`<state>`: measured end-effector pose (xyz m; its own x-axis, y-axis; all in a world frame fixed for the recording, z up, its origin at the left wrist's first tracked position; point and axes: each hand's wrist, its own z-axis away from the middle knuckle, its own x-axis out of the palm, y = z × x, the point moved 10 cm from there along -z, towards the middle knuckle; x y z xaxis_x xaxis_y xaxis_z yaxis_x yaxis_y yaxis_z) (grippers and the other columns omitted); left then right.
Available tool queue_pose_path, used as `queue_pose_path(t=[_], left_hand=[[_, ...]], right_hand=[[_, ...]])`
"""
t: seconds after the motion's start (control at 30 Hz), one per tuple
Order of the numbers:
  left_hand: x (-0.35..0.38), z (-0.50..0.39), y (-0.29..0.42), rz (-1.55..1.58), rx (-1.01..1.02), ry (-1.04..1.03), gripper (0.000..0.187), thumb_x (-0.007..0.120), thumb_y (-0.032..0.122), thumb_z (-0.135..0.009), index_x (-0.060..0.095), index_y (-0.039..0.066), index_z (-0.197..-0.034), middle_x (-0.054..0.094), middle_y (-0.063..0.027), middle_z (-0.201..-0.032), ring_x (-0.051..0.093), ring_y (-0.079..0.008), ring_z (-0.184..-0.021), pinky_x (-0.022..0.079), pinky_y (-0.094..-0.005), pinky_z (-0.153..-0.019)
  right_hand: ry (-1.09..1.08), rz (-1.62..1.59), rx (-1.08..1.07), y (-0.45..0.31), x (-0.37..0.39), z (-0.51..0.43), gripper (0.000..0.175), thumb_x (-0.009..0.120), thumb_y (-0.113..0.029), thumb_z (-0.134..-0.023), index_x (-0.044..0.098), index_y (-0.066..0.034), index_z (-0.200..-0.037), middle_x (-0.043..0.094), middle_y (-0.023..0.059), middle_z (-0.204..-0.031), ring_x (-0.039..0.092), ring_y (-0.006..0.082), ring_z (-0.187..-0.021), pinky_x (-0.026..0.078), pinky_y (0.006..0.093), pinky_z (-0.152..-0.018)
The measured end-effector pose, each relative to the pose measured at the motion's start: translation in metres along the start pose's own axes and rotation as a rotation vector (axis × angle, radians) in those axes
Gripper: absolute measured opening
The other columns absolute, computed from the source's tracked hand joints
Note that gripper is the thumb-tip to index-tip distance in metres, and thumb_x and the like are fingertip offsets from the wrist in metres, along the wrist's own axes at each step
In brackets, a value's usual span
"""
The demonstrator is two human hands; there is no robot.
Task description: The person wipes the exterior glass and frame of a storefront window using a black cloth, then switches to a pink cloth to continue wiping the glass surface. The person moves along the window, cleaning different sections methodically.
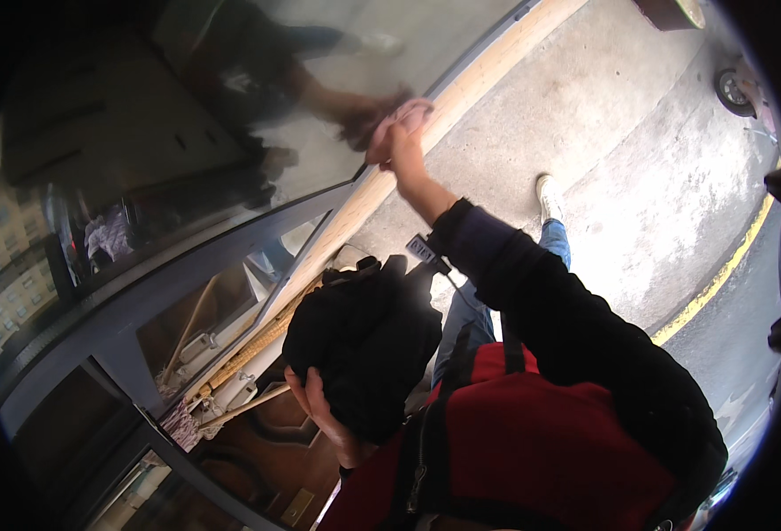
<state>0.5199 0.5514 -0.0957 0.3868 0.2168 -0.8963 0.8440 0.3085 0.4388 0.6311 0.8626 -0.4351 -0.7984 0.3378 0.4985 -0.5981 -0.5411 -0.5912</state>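
Observation:
My right hand [405,156] grips a pink cloth [418,111] and holds it against the lower edge of a large dark glass pane [310,152]. The hand and cloth look slightly blurred, and the glass mirrors them. Close to my body, my left hand [317,411] clasps a bulky black fabric bundle [364,338], possibly a bag or garment. Part of that hand is hidden by the bundle. A small tag with writing [423,249] is near my right cuff. Below the glass runs a grey metal frame [284,219], bordered by a pale tiled ledge [476,83].
Beneath my left hand, a brown panelled door [277,425] stands beside a string mop [183,428] and wooden poles. Concrete pavement [529,119] extends right to a yellow line [715,292]. My shoe [549,196] rests there. A vehicle wheel [734,93] appears at upper right.

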Motion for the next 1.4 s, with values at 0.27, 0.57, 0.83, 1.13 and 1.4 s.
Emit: queue_pose_path(t=[0.27, 0.57, 0.83, 1.13, 1.4], left_hand=[[-0.029, 0.011, -0.004, -0.047, 0.08, 0.13, 0.043, 0.06, 0.016, -0.103, 0.049, 0.005, -0.143, 0.039, -0.0206, -0.155, 0.043, -0.0354, -0.142, 0.037, -0.0464, -0.118], [-0.066, 0.003, -0.031, 1.009, -0.451, 0.361, 0.026, 0.06, 0.019, -0.101, 0.058, 0.009, -0.124, 0.061, -0.0051, -0.121, 0.055, -0.0179, -0.113, 0.041, -0.034, -0.102], [-0.115, 0.007, -0.04, 1.275, -0.346, 0.494, 0.024, 0.064, 0.02, -0.099, 0.058, 0.008, -0.118, 0.059, -0.0039, -0.114, 0.053, -0.015, -0.106, 0.041, -0.0316, -0.099], [-0.136, 0.015, -0.05, 1.385, -0.157, 0.508, 0.017, 0.065, 0.017, -0.098, 0.056, 0.011, -0.111, 0.059, -0.0029, -0.108, 0.054, -0.0138, -0.101, 0.043, -0.0294, -0.094], [-0.145, 0.021, -0.054, 1.437, -0.148, 0.486, 0.02, 0.065, 0.02, -0.099, 0.054, 0.012, -0.113, 0.059, -0.0026, -0.109, 0.054, -0.0151, -0.101, 0.044, -0.0302, -0.094]], right_hand=[[-0.043, -0.016, 0.421, 0.111, 0.063, 0.074, 0.03, 0.046, -0.045, -0.097, 0.055, -0.0201, -0.111, 0.059, 0.0072, -0.095, 0.056, 0.0219, -0.075, 0.045, 0.0345, -0.058], [-0.34, -0.097, 0.449, 0.018, 0.148, 0.147, 0.035, 0.038, -0.042, -0.1, 0.052, -0.0102, -0.099, 0.056, 0.0139, -0.08, 0.051, 0.022, -0.068, 0.039, 0.0339, -0.056], [-0.665, -0.148, 0.24, -0.154, 0.254, 0.289, 0.012, 0.04, -0.023, -0.104, 0.048, -0.0149, -0.11, 0.056, 0.0089, -0.093, 0.054, 0.0212, -0.07, 0.043, 0.0313, -0.055], [-1.037, -0.143, -0.14, -0.36, 0.351, 0.449, 0.036, 0.047, -0.044, -0.107, 0.051, -0.0096, -0.115, 0.061, 0.0104, -0.08, 0.057, 0.0206, -0.052, 0.048, 0.0308, -0.044], [-0.25, 0.55, -2.095, -0.508, 0.354, 0.614, 0.044, 0.068, -0.031, -0.086, 0.061, -0.0179, -0.128, 0.065, 0.0175, -0.113, 0.066, 0.0364, -0.097, 0.055, 0.0461, -0.078]])
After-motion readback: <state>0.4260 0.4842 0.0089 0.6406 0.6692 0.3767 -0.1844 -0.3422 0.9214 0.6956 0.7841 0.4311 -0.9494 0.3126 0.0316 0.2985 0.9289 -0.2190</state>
